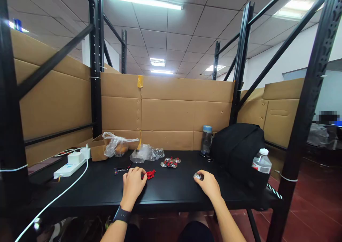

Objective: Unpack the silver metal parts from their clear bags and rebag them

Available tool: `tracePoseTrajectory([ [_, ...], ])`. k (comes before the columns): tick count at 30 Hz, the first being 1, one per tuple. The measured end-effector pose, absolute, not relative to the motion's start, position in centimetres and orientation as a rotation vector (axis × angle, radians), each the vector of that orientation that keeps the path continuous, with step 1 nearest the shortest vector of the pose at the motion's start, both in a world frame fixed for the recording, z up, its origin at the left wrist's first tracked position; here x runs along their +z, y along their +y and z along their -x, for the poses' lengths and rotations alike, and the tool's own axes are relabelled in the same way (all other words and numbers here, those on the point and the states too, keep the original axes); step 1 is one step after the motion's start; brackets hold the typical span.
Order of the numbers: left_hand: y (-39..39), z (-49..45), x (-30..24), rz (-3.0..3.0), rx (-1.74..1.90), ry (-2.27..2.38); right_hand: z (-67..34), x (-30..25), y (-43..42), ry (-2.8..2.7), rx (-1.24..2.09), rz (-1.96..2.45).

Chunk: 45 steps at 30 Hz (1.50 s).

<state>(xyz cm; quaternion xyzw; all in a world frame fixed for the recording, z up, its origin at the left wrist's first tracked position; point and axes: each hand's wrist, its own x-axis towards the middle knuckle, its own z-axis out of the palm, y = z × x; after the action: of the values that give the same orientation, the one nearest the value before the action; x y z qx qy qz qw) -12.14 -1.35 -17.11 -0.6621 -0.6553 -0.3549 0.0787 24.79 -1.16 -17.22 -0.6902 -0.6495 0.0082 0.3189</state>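
Note:
At the left of the black table, my left hand [134, 183] rests with its fingers curled. Red showing between thumb and forefinger belongs to a small bundle of red cords [151, 174]. On the right, my right hand [210, 185] is closed around a small round silvery piece [198, 176], its fingers partly covering it. Farther back, between the hands, lies a little heap of round silvery discs with red cords [170, 162]. My left fingertips are partly hidden from view.
Clear plastic bags [146, 153] and a cardboard box [98, 148] stand at the back left. A white power strip [70, 167] trails a cable over the table's left. A bottle [206, 141] and black backpack [237, 153] occupy the right. Cardboard panels [171, 110] wall the back.

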Motion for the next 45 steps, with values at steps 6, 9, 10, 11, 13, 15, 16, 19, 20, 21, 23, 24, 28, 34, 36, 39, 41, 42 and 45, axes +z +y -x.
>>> tracePoseTrajectory([
  [6, -1.1, 11.6, -16.9, 2.057, -1.025, -1.956, -24.5, -17.3, -0.7, -1.782, 0.000, 1.815],
  [9, -1.0, 11.6, -17.0, 2.062, -1.020, -1.950, -23.0, -16.4, 0.0, -1.821, -0.090, 1.763],
  [10, -1.0, 11.6, -17.0, 2.063, -1.022, -1.941, -22.2, -15.9, 0.5, -1.879, -0.087, 1.700],
  [11, -1.1, 11.6, -17.0, 2.062, -1.026, -1.933, -21.4, -15.5, 1.2, -1.950, -0.078, 1.634],
  [13, -1.1, 11.5, -17.0, 2.045, -1.036, -1.926, -19.6, -14.6, 2.9, -2.071, -0.048, 1.586],
  [15, -1.2, 11.5, -16.9, 2.035, -1.042, -1.926, -18.1, -14.0, 5.0, -2.149, 0.061, 1.636],
  [16, -1.3, 11.6, -16.9, 2.035, -1.042, -1.931, -17.6, -13.8, 6.1, -2.169, 0.131, 1.684],
  [19, -1.4, 11.7, -16.8, 2.034, -1.030, -1.947, -17.0, -13.5, 8.7, -2.170, 0.230, 1.772],
  [20, -1.5, 11.7, -16.8, 2.027, -1.026, -1.942, -17.0, -13.6, 9.3, -2.162, 0.243, 1.792],
  [21, -1.6, 11.7, -16.9, 2.020, -1.025, -1.928, -17.0, -13.6, 9.7, -2.153, 0.253, 1.809],
  [23, -1.6, 11.6, -17.0, 2.014, -1.021, -1.887, -17.1, -13.8, 10.1, -2.139, 0.260, 1.822],
  [24, -1.6, 11.4, -17.0, 2.020, -1.017, -1.864, -17.2, -13.9, 10.2, -2.138, 0.265, 1.820],
  [28, -1.6, 11.1, -17.2, 2.056, -0.989, -1.819, -17.1, -14.2, 10.1, -2.140, 0.332, 1.801],
  [34, -1.7, 11.3, -16.8, 2.102, -1.075, -1.801, -16.8, -13.0, 9.6, -1.991, 0.316, 1.670],
  [36, -1.7, 11.2, -16.8, 2.149, -1.180, -1.730, -16.2, -12.3, 9.0, -1.948, 0.292, 1.584],
  [39, -1.8, 10.4, -16.9, 2.225, -1.402, -1.610, -14.4, -12.0, 6.9, -1.929, 0.380, 1.370],
  [41, -2.0, 9.3, -17.1, 2.265, -1.556, -1.526, -12.9, -12.1, 4.8, -1.874, 0.694, 1.045],
  [42, -2.2, 8.7, -17.1, 2.280, -1.625, -1.484, -12.2, -12.3, 3.6, -1.852, 0.837, 0.914],
  [45, -2.8, 7.1, -16.9, 2.268, -1.784, -1.391, -10.7, -12.8, 0.3, -1.766, 1.118, 0.723],
])
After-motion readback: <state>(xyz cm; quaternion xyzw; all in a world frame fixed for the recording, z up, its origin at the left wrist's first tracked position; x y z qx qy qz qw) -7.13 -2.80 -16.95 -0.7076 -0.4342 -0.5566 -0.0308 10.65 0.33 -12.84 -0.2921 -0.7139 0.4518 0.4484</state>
